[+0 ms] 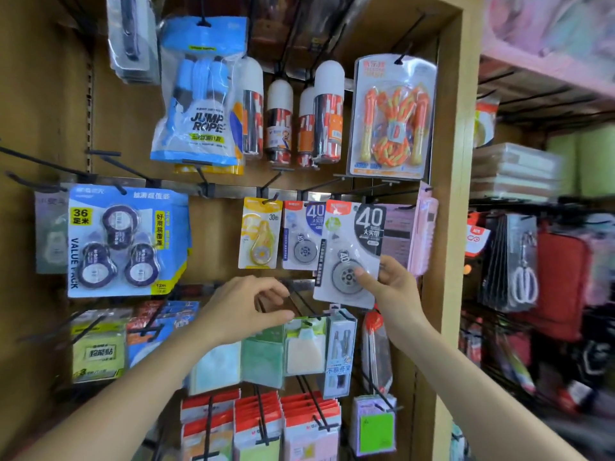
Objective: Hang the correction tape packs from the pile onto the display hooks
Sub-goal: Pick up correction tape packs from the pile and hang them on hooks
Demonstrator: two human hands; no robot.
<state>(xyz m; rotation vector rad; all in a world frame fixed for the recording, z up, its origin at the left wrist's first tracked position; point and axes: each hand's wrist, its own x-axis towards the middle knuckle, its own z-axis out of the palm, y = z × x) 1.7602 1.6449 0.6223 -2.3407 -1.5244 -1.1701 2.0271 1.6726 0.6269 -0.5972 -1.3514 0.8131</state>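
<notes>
Left hand (244,309): hovering low at centre, fingers loosely curled, gripping nothing visible.
Right hand (389,287): pinching the grey pack's lower right corner, thumb pressing on the front.
Grey pack (349,251): standing upright, tilting slightly; its hang hole is sitting at the top end, above the fingers.
Hook (319,185): projecting just above that top end; engagement cannot be told.

Left hand (246,307) open (loosely), right hand (389,287) pinching
</notes>
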